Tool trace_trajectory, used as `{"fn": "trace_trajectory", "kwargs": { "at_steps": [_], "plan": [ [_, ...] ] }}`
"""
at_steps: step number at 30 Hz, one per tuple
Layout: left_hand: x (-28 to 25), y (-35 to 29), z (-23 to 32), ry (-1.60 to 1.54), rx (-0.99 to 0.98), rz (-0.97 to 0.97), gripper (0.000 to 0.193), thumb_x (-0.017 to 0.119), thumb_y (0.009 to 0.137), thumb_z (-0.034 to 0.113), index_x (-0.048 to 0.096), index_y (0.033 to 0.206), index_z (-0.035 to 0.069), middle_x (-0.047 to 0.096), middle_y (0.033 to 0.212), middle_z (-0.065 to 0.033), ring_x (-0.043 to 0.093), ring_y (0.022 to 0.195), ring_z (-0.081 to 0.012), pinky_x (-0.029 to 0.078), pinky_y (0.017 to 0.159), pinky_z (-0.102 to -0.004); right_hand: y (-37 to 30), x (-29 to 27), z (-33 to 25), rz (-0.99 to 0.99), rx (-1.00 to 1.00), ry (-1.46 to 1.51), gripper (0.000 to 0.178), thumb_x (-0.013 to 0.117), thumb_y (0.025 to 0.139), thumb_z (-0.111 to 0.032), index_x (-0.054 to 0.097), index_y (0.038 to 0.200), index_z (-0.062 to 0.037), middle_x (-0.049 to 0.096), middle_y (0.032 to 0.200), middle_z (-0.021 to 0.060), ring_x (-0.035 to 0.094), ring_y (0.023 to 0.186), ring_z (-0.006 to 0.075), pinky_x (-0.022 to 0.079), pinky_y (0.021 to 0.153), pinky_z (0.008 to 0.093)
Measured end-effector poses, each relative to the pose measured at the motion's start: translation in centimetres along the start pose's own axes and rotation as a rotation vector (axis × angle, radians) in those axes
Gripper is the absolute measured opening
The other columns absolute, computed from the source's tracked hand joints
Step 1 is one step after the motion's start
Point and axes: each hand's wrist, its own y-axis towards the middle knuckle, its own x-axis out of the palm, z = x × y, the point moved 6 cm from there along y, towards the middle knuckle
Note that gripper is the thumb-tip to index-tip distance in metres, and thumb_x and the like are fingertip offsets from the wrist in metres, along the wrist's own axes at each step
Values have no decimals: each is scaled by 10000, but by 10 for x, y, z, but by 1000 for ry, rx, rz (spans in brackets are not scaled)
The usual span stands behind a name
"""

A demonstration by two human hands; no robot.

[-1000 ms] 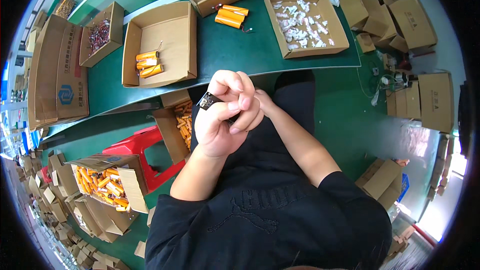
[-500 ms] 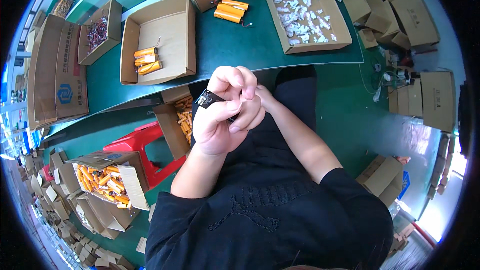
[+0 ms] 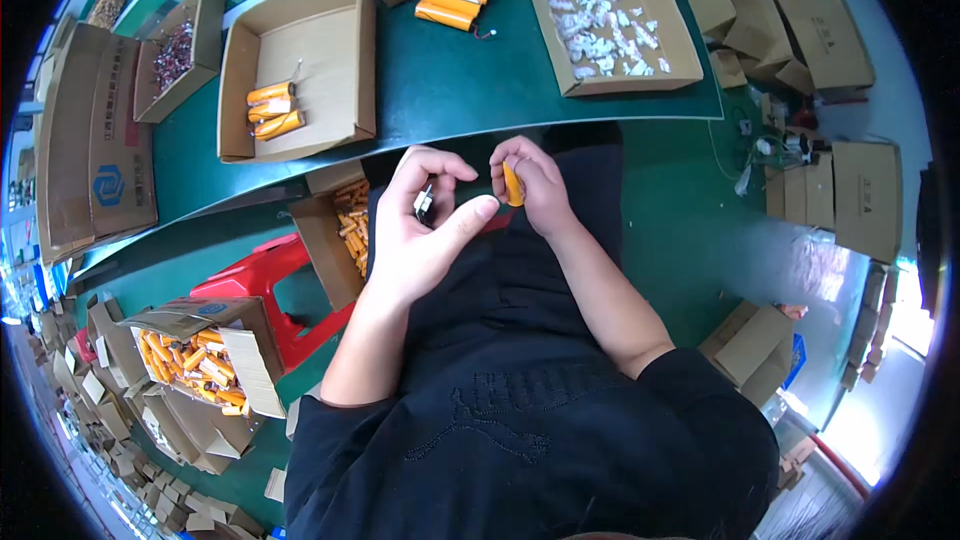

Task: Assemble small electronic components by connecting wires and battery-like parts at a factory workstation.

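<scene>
My right hand (image 3: 536,187) is closed round an orange battery pack (image 3: 513,183), of which only a narrow part shows between thumb and fingers. Facing it, a small gap away, is my left hand (image 3: 412,215). Its thumb and index finger are spread apart, while a small black piece with light details (image 3: 425,205) sits inside the hand, its far end hidden. On the table, three orange battery packs (image 3: 275,125) with wires lie in a shallow cardboard tray (image 3: 330,30). A further orange group of cells (image 3: 452,6) lies directly on the green table (image 3: 440,80).
A right-hand tray (image 3: 625,86) holds white scraps. Small dark red parts fill a left box (image 3: 175,55). Beside my left leg stand a red stool (image 3: 300,340), an open box of orange cells (image 3: 195,365) and another box (image 3: 325,250) under the table edge. Cartons (image 3: 865,190) stack at right.
My hands, overlapping before, have drawn apart. The left has opened its thumb and index finger, and the orange pack now shows in the right hand. The view has shifted slightly.
</scene>
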Motion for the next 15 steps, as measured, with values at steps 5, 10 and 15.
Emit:
{"fn": "trace_trajectory", "kwargs": {
  "at_steps": [5,10,15],
  "plan": [
    [-2,-11,-15,164,-159,-37,233,841,816,163,720,987,63,544,866,-20,456,696,-108,386,646,-242,-53,41,-78,-13,-245,-191,138,484,950,-38,609,1006,-21,612,874,78,525,694,150,440,637,253],
    [-1,-13,13,279,-41,-33,204,856,810,182,760,955,75,527,832,-13,468,694,-118,395,640,-241,-71,60,-99,-15,-418,-432,111,591,890,-28,611,999,-30,610,882,77,534,702,156,447,637,263],
    [-1,-14,23,393,23,-112,191,851,816,164,780,975,85,518,822,-18,481,712,-133,403,629,-250,-85,73,-121,-6,-665,-808,206,691,812,-14,611,1001,-36,618,897,82,547,704,177,459,637,279]
  ]
}}
